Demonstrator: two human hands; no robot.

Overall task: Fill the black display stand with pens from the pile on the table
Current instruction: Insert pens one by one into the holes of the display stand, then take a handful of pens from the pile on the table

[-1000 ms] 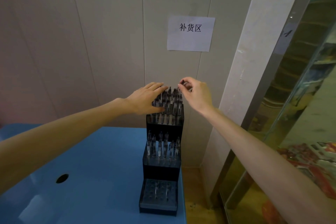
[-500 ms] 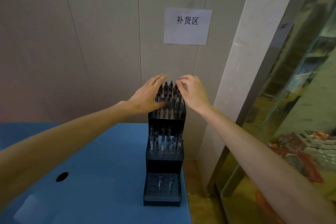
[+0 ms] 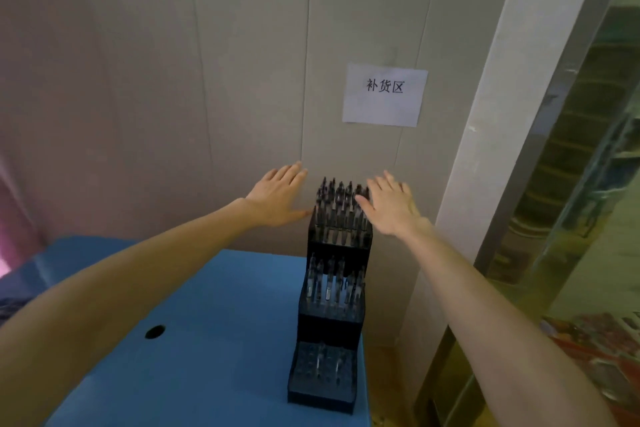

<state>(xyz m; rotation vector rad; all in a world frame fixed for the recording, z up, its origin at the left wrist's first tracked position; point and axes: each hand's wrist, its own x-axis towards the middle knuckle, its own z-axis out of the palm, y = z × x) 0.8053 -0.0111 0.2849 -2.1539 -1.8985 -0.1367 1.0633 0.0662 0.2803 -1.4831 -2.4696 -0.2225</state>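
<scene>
A white paper sheet [image 3: 384, 95] is hanging on the grey wall panel [image 3: 242, 80], above and a little to the right of the pen stand [image 3: 332, 288]. It is showing three black printed characters, 补货区, in one row near its top. Nothing else in view is carrying lettering that can be read.

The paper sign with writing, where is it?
The paper sign is stuck on the wall above the black display stand, just left of the white pillar.
</scene>
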